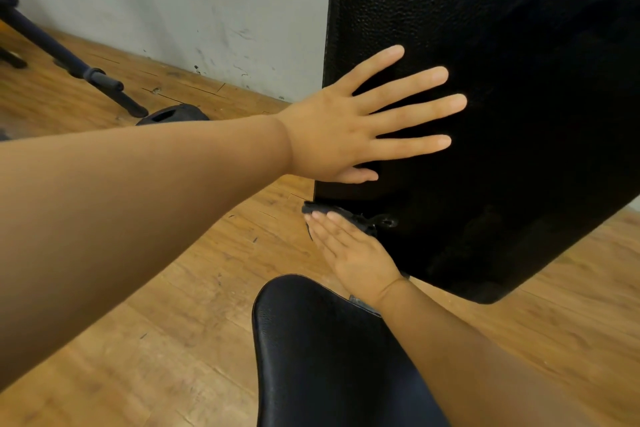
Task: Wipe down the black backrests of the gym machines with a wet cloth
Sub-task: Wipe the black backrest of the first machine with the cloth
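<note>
A tall black padded backrest (502, 45) fills the upper right of the head view. My left hand (349, 128) lies flat on its left part, fingers spread and straight. Lower down, my right hand (353, 250) presses a dark cloth (332, 210) with straight fingers against the backrest's lower left edge. Only a strip of the cloth shows beyond my fingertips; the rest is hidden under the hand.
A dark padded seat (311, 357) sits just below my right wrist. Wooden floor (156, 305) spreads around. A scuffed grey wall (207, 11) stands behind. A dark metal bar with a grip (86, 70) and a black weight plate (173, 113) lie at left.
</note>
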`<state>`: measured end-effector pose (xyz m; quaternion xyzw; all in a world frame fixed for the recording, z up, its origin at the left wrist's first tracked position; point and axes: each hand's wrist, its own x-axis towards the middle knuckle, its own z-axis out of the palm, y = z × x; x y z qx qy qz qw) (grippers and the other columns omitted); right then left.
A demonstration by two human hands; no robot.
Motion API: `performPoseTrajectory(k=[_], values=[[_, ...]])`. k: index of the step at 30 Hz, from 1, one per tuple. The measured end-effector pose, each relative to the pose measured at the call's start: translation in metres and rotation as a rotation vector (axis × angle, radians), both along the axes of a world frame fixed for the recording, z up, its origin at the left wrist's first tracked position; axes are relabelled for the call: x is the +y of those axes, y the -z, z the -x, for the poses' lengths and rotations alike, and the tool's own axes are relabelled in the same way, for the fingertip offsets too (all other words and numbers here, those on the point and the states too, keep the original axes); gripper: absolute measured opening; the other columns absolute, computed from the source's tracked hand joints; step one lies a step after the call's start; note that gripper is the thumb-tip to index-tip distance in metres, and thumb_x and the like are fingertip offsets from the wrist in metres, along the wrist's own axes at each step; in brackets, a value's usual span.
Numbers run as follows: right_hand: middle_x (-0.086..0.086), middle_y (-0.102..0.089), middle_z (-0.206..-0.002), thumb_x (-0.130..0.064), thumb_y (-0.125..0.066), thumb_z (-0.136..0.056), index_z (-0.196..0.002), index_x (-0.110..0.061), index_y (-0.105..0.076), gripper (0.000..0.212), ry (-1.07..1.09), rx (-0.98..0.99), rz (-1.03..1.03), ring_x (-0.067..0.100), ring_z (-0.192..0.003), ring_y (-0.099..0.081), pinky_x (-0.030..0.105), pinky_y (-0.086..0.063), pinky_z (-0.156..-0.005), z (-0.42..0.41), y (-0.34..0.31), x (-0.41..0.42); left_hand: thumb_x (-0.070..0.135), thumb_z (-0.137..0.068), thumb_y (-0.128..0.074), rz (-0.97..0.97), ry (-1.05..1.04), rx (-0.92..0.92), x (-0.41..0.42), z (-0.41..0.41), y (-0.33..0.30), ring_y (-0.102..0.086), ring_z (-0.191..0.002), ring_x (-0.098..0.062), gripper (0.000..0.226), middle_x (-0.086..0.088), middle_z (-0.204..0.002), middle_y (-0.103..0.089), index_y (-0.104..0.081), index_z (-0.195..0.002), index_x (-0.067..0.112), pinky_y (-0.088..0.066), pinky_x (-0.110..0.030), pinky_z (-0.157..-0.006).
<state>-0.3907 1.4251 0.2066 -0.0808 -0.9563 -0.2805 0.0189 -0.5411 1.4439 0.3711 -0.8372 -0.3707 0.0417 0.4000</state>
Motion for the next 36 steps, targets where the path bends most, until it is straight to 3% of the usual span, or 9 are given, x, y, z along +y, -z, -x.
performPoseTrajectory(k=[4,8,19,21,25,27,30,33,36], values=[[0.007,-0.018,-0.155,-0.027,-0.046,-0.093,-0.139,-0.003,-0.009,0.064,0.063,-0.044,0.006,0.022,-0.143,-0.014,0.042,0.005,-0.110,-0.001,-0.005,-0.005,0.048,-0.088,-0.053,-0.004,-0.017,0.020,-0.001,-0.002,-0.003,-0.018,-0.141,-0.040,0.082,-0.014,-0.156,-0.018,-0.009,-0.151,0.021,-0.008,-0.059,-0.111],[0.018,0.007,-0.155,-0.013,-0.027,-0.099,-0.135,0.006,0.014,0.058,-0.020,-0.185,-0.017,0.030,-0.143,0.007,0.044,0.020,-0.101,-0.003,-0.013,-0.003,0.047,-0.088,-0.052,-0.008,-0.035,0.009,-0.004,-0.003,0.000,-0.018,-0.141,-0.041,0.082,-0.015,-0.156,-0.017,-0.008,-0.152,0.020,-0.009,-0.060,-0.110],[0.016,0.017,-0.154,-0.011,-0.024,-0.100,-0.144,0.002,0.012,0.058,-0.001,-0.245,0.106,0.029,-0.142,0.017,0.040,0.024,-0.101,-0.006,-0.029,-0.005,0.046,-0.087,-0.056,-0.006,-0.058,0.015,-0.007,-0.006,0.001,-0.015,-0.142,-0.041,0.085,-0.015,-0.156,-0.015,-0.008,-0.152,0.020,-0.010,-0.061,-0.111],[0.016,0.011,-0.155,-0.011,-0.026,-0.097,-0.144,0.002,0.006,0.058,0.032,-0.141,0.061,0.027,-0.143,0.012,0.043,0.025,-0.104,-0.013,-0.032,-0.001,0.045,-0.086,-0.056,-0.003,-0.058,0.019,-0.007,-0.006,0.000,-0.015,-0.142,-0.041,0.085,-0.015,-0.156,-0.014,-0.008,-0.152,0.019,-0.011,-0.061,-0.111],[0.004,-0.039,-0.146,-0.013,-0.039,-0.082,-0.136,-0.008,-0.039,0.054,0.079,0.090,0.085,0.019,-0.137,-0.034,0.040,0.001,-0.116,-0.021,-0.027,0.007,0.046,-0.086,-0.055,-0.007,-0.062,0.031,-0.006,-0.006,0.000,-0.012,-0.142,-0.040,0.087,-0.014,-0.156,-0.009,-0.005,-0.152,0.019,-0.008,-0.061,-0.111],[0.004,-0.041,-0.145,-0.012,-0.037,-0.082,-0.135,-0.009,-0.038,0.053,0.060,0.116,0.075,0.018,-0.136,-0.035,0.039,0.000,-0.115,-0.023,-0.021,0.009,0.046,-0.086,-0.055,-0.014,-0.066,0.033,-0.005,-0.007,0.001,-0.010,-0.142,-0.039,0.087,-0.014,-0.155,-0.007,-0.004,-0.152,0.019,-0.007,-0.061,-0.111],[0.005,-0.025,-0.151,-0.009,-0.036,-0.084,-0.139,-0.006,-0.024,0.056,0.048,0.091,0.043,0.020,-0.141,-0.019,0.040,0.005,-0.116,-0.024,-0.017,0.008,0.045,-0.087,-0.054,-0.003,-0.075,0.032,-0.006,-0.008,0.002,-0.009,-0.141,-0.039,0.086,-0.014,-0.155,-0.007,-0.004,-0.152,0.020,-0.008,-0.062,-0.110],[0.016,0.015,-0.153,-0.006,-0.035,-0.093,-0.139,0.004,0.011,0.066,0.025,-0.126,0.060,0.028,-0.141,0.015,0.043,0.019,-0.109,-0.031,-0.007,-0.002,0.044,-0.087,-0.054,0.004,-0.070,0.029,-0.006,-0.008,0.001,-0.011,-0.141,-0.040,0.085,-0.015,-0.155,-0.010,-0.005,-0.152,0.019,-0.010,-0.063,-0.110],[0.017,0.027,-0.150,-0.002,-0.035,-0.094,-0.138,0.004,0.021,0.071,0.049,-0.227,0.133,0.028,-0.138,0.025,0.040,0.021,-0.104,-0.028,0.000,-0.007,0.043,-0.086,-0.055,0.001,-0.075,0.029,-0.007,-0.010,0.003,-0.013,-0.141,-0.041,0.085,-0.015,-0.155,-0.012,-0.007,-0.152,0.019,-0.011,-0.063,-0.110]])
